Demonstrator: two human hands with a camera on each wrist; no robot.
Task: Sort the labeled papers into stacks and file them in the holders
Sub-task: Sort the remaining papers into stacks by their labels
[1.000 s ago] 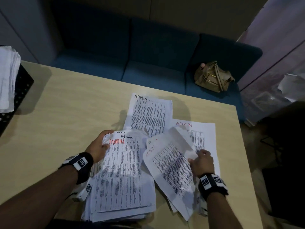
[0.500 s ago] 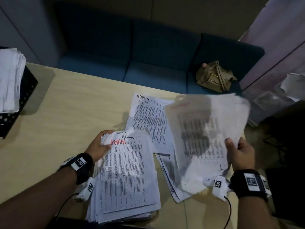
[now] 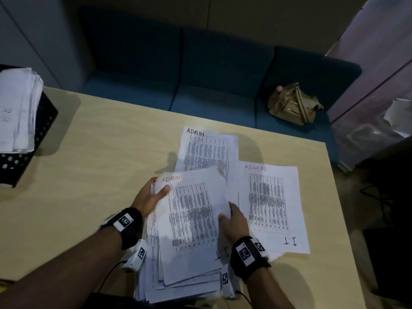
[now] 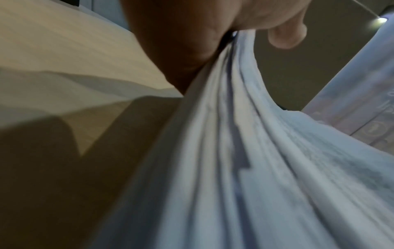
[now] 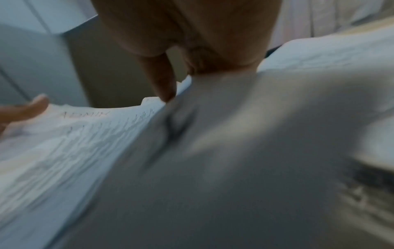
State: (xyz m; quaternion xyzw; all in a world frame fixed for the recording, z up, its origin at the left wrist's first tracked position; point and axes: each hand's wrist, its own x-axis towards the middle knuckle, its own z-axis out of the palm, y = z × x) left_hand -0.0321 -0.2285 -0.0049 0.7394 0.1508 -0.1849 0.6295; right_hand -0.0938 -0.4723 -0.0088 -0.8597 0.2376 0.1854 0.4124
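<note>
left hand (image 3: 149, 197) grip: clamped on ADMIN stack (image 3: 178, 253) edge | right hand (image 3: 233, 221) grip: pinching top sheet (image 3: 191, 217) onto it | bench (image 3: 89, 163): two loose ADMIN sheets beyond | step: gathering ADMIN | next: collect those, square, file in holder (image 3: 26, 157)

Tan handbag (image 3: 294, 103) on blue sofa (image 3: 200, 90), far side beyond wooden surface (image 3: 93, 157); translucent plastic sheeting (image 3: 374, 90) far right.

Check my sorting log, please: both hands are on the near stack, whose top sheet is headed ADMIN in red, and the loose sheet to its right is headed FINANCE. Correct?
Not quite. In the head view the loose sheet is headed ADMIN in red, with I.T written at its near end. The rest holds: the left hand and right hand are on the near stack, whose top sheet is headed ADMIN in red.
</note>
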